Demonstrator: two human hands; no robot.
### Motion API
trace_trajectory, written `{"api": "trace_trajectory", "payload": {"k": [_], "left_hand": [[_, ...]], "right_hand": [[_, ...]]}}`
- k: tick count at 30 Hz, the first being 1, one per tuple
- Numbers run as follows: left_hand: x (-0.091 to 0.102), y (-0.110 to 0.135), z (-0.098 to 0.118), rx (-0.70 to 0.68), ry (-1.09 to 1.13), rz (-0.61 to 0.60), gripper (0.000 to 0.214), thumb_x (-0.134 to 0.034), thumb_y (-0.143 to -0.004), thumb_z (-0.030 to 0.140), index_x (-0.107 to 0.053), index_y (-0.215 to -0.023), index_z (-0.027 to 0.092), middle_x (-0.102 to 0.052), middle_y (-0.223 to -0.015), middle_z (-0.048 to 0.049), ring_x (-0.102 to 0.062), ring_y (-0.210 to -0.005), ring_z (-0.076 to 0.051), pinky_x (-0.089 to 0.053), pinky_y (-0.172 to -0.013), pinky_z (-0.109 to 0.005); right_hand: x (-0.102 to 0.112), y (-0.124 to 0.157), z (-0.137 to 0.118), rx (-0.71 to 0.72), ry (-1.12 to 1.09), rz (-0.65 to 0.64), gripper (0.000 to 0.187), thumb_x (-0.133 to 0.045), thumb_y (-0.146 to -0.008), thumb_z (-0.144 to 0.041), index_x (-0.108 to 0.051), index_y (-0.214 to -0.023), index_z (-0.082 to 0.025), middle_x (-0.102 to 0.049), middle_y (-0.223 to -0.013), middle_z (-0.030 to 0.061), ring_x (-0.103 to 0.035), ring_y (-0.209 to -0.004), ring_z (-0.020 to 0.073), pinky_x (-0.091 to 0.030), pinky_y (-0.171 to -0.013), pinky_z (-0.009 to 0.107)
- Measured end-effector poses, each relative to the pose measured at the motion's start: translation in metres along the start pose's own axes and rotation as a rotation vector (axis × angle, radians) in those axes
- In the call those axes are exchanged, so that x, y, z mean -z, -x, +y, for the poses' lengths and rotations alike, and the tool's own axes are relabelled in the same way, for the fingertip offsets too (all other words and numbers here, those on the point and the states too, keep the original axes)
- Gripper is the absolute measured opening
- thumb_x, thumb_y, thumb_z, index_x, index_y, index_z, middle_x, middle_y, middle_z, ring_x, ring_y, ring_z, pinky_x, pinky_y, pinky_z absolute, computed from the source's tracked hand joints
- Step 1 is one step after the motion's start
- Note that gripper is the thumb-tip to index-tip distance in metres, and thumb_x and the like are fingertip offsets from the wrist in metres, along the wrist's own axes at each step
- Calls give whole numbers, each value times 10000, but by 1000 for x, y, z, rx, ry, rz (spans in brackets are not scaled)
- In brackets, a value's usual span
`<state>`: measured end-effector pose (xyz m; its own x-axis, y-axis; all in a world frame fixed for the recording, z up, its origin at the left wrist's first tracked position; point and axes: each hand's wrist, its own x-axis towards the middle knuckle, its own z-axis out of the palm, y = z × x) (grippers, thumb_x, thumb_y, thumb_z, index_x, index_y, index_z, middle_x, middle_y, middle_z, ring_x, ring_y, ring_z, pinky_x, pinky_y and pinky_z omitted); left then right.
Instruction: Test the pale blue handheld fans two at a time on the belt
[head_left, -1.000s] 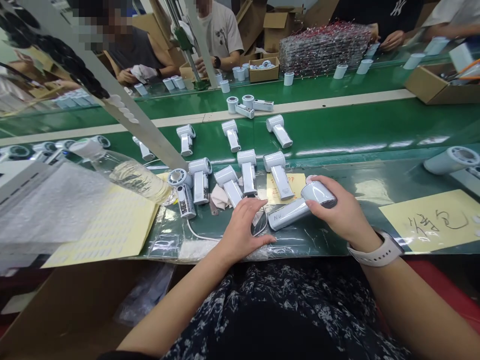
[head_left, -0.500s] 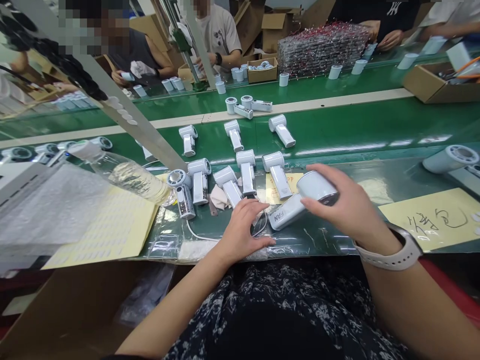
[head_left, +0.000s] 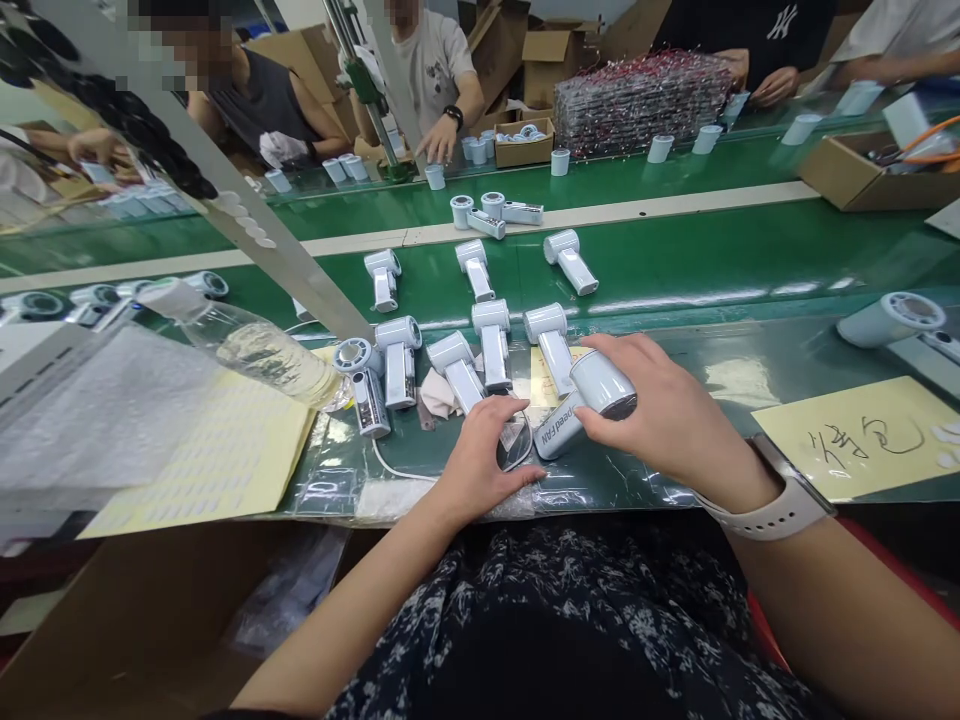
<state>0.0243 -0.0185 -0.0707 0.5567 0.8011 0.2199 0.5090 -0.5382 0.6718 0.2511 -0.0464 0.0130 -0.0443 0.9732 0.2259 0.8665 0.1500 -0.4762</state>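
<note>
My right hand (head_left: 652,415) is closed around the round head of a pale blue handheld fan (head_left: 604,384). The fan's handle, lettered "Speed FAN", points left and down over the bench. Just left of the handle's end, my left hand (head_left: 491,455) rests low with thumb and fingers apart, holding nothing. A white cable (head_left: 397,472) runs along the bench to it, and a loop of it shows between thumb and fingers. Beyond my hands several more fans stand or lean in a row, among them one fan (head_left: 491,340) and another fan (head_left: 551,345).
A clear plastic bottle (head_left: 262,350) lies tilted at left beside yellow sticker sheets (head_left: 225,470). A yellow paper with handwriting (head_left: 847,440) lies at right. More fans sit on the green conveyor (head_left: 667,260). Co-workers sit across it, near an open carton (head_left: 855,170).
My right hand has moved left with the fan, bringing its handle closer to my left hand. Fans on the conveyor have shifted slightly right. A co-worker's hand now reaches to a cup-shaped part.
</note>
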Motion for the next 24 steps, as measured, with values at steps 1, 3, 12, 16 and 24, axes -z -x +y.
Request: {"api": "trace_trajectory", "payload": {"k": [1, 3, 12, 16, 24], "left_hand": [[0, 0, 0, 1, -2, -4, 710, -820, -741, 328, -450, -1341, 245, -554, -1351, -129, -482, -1313, -325, -395, -1121, -554], [1, 1, 1, 2, 2, -4, 670, -785, -768, 313, -443, -1340, 241, -552, -1347, -130, -485, -1305, -323, -394, -1118, -554], [1, 3, -2, -40, 37, 35, 617, -538, -769, 56, -404, -1347, 227, -550, -1340, -121, -485, -1308, -281, -385, -1130, -516], [-1, 2, -1, -13, 16, 50, 589, -536, -775, 71, -428, -1334, 224, -567, -1328, -123, -497, -1301, -290, -394, -1118, -530], [0, 1, 2, 14, -21, 37, 497, -536, -817, 116, -452, -1297, 211, -581, -1309, -127, -509, -1294, -284, -408, -1112, -525]], "right_hand": [[3, 0, -2, 33, 17, 8, 590, -648, -796, -376, -545, -1351, -206, -643, -1260, 120, -658, -1058, 353, -594, -805, 518], [8, 2, -5, 115, 45, 75, 588, -666, -798, -377, -539, -1348, -210, -645, -1276, 122, -647, -1108, 364, -592, -838, 523], [-4, 19, -3, 304, 66, 207, 461, -601, -833, -281, -531, -1271, -156, -646, -1224, 169, -666, -1085, 330, -627, -748, 443], [-6, 16, 0, 236, 39, 157, 503, -622, -826, -319, -506, -1303, -210, -630, -1267, 134, -624, -1162, 346, -596, -846, 493], [-4, 15, 6, 83, -20, 135, 565, -643, -833, -413, -495, -1339, -211, -604, -1320, 134, -590, -1205, 355, -542, -943, 522]]}}
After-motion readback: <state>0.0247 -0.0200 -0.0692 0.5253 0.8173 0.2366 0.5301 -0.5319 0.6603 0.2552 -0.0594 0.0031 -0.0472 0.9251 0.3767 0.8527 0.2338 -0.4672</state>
